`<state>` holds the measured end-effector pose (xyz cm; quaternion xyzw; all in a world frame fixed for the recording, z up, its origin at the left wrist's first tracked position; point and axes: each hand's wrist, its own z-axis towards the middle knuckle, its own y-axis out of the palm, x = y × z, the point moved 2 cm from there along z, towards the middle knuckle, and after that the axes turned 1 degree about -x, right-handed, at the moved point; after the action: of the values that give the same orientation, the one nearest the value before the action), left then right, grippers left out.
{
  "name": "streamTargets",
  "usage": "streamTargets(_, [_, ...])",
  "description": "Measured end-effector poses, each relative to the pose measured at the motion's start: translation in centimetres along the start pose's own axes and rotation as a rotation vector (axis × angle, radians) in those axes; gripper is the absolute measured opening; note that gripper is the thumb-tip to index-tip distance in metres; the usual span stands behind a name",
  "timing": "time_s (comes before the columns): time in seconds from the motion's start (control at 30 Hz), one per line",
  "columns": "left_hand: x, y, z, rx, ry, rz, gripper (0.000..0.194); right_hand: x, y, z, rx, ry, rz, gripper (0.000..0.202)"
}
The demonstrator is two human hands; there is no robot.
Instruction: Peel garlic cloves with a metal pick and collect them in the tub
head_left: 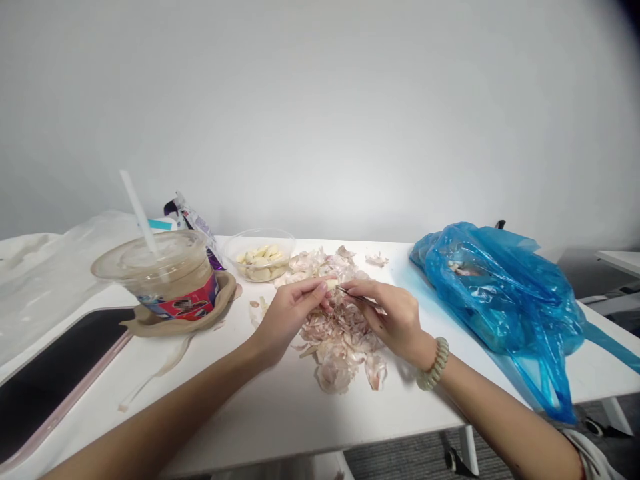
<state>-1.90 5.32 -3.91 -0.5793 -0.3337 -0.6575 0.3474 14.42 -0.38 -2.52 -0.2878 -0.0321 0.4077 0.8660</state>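
Observation:
A pale garlic clove (331, 285) is pinched in the fingers of my left hand (295, 308), partly hidden by the fingertips. My right hand (387, 313), with a beaded bracelet at the wrist, grips a slim metal tool (356, 295) that looks like tweezers. Its tip points at the clove, almost touching; I cannot tell whether it touches. Under both hands lies a loose heap of garlic skins (345, 340). Just behind my left hand stands a clear plastic bowl (235, 257) with several peeled garlic cloves (264, 257) in it.
At the left, a drink cup (170, 287) with a straw stands in a cardboard holder (225, 297), beside a phone (65, 373). A purple wrapper (200, 230) and clear plastic (75, 280) lie behind. On the right sits a blue plastic bag (500, 293). The wall (320, 120) borders the white table (260, 420).

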Motion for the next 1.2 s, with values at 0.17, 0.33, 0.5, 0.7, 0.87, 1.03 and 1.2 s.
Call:
streamTargets(0.17, [-0.16, -0.05, 0.04, -0.001, 0.003, -0.014, 0.023, 0.07, 0.03, -0.09, -0.008, -0.030, 0.021, 0.019])
streamTargets(0.33, [-0.28, -0.11, 0.10, -0.006, 0.004, -0.023, 0.023, 0.10, 0.14, -0.09, -0.024, -0.049, 0.027, 0.018])
streamTargets(0.5, [-0.38, -0.06, 0.16, 0.001, 0.011, -0.032, 0.023, 0.09, 0.10, -0.09, -0.037, -0.067, 0.014, 0.020])
streamTargets(0.7, [-0.27, -0.05, 0.08, 0.015, 0.008, -0.024, 0.024, 0.05, 0.07, -0.06, -0.037, -0.085, 0.015, 0.022])
streamTargets(0.87, [-0.12, -0.07, 0.06, 0.049, -0.003, -0.018, 0.021, 0.02, -0.05, -0.11, -0.032, -0.075, 0.014, 0.024])
streamTargets(1.03, [-0.18, -0.07, 0.09, 0.091, -0.016, -0.049, 0.021, 0.00, -0.12, -0.18, -0.056, -0.051, 0.007, 0.028])
streamTargets(1.2, [-0.36, -0.11, 0.17, 0.102, -0.018, -0.049, 0.023, -0.13, -0.12, 0.08, -0.036, -0.021, 0.016, 0.027])
